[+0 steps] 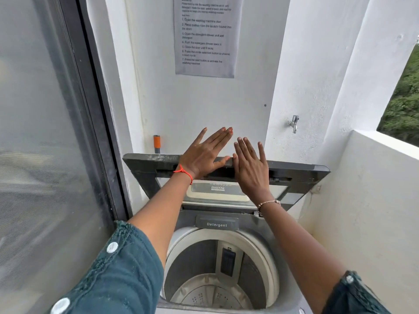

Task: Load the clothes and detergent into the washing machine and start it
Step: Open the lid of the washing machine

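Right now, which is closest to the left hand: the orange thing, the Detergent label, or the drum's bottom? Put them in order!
1. Orange piece, on the wall, left of the left hand.
2. Detergent label, below it.
3. Drum bottom, deep inside.

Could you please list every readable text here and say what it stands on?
"Detergent": grey drawer front on the washing machine.
"DIGITAL": label on the raised lid; smaller print around it unreadable.
"1. Open the washing machine door": sheet on the wall; steps 2 to 7 and heading blurred.
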The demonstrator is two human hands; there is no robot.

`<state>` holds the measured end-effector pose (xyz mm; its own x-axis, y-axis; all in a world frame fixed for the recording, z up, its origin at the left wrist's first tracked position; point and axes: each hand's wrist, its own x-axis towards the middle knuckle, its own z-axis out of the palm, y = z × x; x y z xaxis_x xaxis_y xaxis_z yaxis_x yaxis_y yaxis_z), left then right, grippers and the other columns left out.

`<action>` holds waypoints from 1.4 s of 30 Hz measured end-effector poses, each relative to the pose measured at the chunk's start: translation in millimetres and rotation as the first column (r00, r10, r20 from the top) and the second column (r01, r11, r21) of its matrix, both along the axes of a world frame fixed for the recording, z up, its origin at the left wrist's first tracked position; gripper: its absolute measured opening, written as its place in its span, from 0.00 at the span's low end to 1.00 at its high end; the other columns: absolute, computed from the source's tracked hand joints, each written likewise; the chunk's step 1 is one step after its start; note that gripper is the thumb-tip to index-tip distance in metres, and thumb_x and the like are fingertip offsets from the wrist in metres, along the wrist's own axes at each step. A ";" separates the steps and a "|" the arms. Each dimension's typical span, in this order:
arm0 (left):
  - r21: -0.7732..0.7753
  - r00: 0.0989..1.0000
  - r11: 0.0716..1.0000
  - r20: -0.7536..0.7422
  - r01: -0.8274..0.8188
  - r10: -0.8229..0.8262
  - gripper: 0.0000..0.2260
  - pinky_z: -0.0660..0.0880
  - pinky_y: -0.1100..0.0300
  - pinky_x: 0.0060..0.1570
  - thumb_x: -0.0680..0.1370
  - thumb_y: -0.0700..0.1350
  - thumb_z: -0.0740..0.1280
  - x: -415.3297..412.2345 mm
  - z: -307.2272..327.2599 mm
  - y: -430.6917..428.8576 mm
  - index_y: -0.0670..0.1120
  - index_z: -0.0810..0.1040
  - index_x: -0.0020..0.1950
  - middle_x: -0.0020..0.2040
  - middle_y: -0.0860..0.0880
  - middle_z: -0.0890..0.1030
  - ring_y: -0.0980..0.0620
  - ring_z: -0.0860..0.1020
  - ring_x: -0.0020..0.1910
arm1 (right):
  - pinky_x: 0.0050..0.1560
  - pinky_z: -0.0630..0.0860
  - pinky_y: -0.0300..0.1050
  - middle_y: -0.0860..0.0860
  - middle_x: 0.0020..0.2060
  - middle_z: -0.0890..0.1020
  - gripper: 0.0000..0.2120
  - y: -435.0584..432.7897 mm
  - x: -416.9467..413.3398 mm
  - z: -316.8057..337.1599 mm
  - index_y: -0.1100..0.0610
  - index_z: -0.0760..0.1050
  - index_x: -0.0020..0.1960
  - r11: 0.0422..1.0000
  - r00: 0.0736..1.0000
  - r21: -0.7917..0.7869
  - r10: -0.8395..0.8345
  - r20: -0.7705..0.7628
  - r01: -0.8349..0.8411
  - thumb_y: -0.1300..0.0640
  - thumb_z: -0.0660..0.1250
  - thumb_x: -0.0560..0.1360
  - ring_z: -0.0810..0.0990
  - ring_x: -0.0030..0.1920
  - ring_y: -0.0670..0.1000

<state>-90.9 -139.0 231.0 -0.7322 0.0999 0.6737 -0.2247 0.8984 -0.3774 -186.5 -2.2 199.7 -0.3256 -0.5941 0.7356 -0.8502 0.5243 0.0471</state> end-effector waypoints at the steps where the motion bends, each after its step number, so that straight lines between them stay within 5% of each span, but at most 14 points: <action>1: -0.004 1.000 1.000 0.000 -0.006 0.006 0.27 0.61 0.46 0.69 0.78 0.55 0.51 -5.0 3.1 -4.2 0.43 0.61 0.74 0.73 0.49 0.65 0.54 0.65 0.72 | 0.73 0.46 0.53 0.56 0.67 0.72 0.23 -4.9 -4.4 2.8 0.62 0.68 0.68 1.000 1.000 -0.011 -0.011 -0.006 0.011 0.53 0.46 0.80 0.66 0.70 0.53; 6: -0.001 0.986 0.989 -0.079 -0.145 0.144 0.24 0.65 0.45 0.67 0.79 0.53 0.50 -31.0 8.9 -22.8 0.43 0.69 0.70 0.71 0.49 0.70 0.53 0.69 0.69 | 0.71 0.50 0.55 0.58 0.65 0.74 0.23 -32.2 -26.5 15.8 0.64 0.70 0.66 0.995 0.997 -0.075 -0.072 -0.013 0.071 0.53 0.48 0.79 0.69 0.68 0.55; 12: 0.372 0.872 0.858 -0.200 -0.354 0.446 0.27 0.55 0.39 0.69 0.80 0.55 0.47 -61.7 -4.1 -22.3 0.40 0.64 0.72 0.73 0.42 0.66 0.46 0.63 0.73 | 0.72 0.50 0.53 0.58 0.72 0.64 0.34 -48.9 -55.0 17.2 0.64 0.61 0.71 0.999 0.995 -0.041 0.019 0.098 -0.015 0.43 0.36 0.79 0.58 0.74 0.55; 17: 0.338 0.924 0.903 -0.178 -0.265 0.338 0.26 0.55 0.41 0.72 0.80 0.56 0.47 -64.3 -24.0 -36.7 0.41 0.68 0.69 0.71 0.43 0.68 0.44 0.59 0.74 | 0.73 0.46 0.50 0.55 0.75 0.57 0.29 -44.7 -73.9 11.8 0.60 0.56 0.74 0.992 0.988 0.020 0.121 0.091 -0.123 0.49 0.36 0.77 0.52 0.75 0.54; 25: 0.252 0.921 0.893 -0.017 -0.373 0.389 0.30 0.43 0.45 0.71 0.80 0.60 0.41 -52.6 -37.2 -49.7 0.44 0.50 0.76 0.76 0.42 0.58 0.44 0.56 0.75 | 0.73 0.43 0.53 0.59 0.74 0.58 0.23 -53.5 -84.3 8.1 0.63 0.53 0.74 0.991 0.990 0.034 0.125 0.071 -0.128 0.62 0.51 0.80 0.52 0.75 0.58; 30: 0.230 0.900 0.872 0.045 -0.431 0.433 0.32 0.43 0.41 0.71 0.77 0.59 0.48 -50.2 -38.8 -49.7 0.43 0.48 0.76 0.76 0.41 0.56 0.43 0.55 0.75 | 0.73 0.40 0.54 0.61 0.74 0.55 0.28 -49.5 -85.8 1.3 0.65 0.49 0.74 0.990 0.995 0.105 0.086 0.056 -0.092 0.58 0.56 0.79 0.50 0.75 0.59; 35: 0.295 0.898 0.849 0.186 -0.438 0.398 0.35 0.33 0.39 0.68 0.80 0.57 0.55 -56.9 -24.0 -50.8 0.46 0.36 0.76 0.78 0.46 0.41 0.47 0.39 0.76 | 0.72 0.35 0.52 0.57 0.76 0.45 0.36 -58.1 -89.3 6.2 0.62 0.40 0.75 0.980 0.989 0.195 0.008 0.144 -0.037 0.47 0.56 0.79 0.40 0.75 0.55; 42: 0.330 0.879 0.822 0.290 -0.464 0.380 0.42 0.35 0.34 0.66 0.76 0.60 0.61 -65.4 -15.1 -57.7 0.47 0.35 0.76 0.77 0.47 0.38 0.48 0.37 0.76 | 0.72 0.37 0.56 0.56 0.76 0.43 0.44 -63.1 -95.4 13.0 0.61 0.38 0.75 0.961 0.983 0.273 -0.021 0.182 -0.030 0.43 0.62 0.75 0.39 0.75 0.54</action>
<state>-156.2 -196.7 215.9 -0.7657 -0.4817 0.4262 -0.5716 0.8134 -0.1076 -281.9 -65.4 212.6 -0.4349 -0.7661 0.4732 -0.8601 0.5090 0.0334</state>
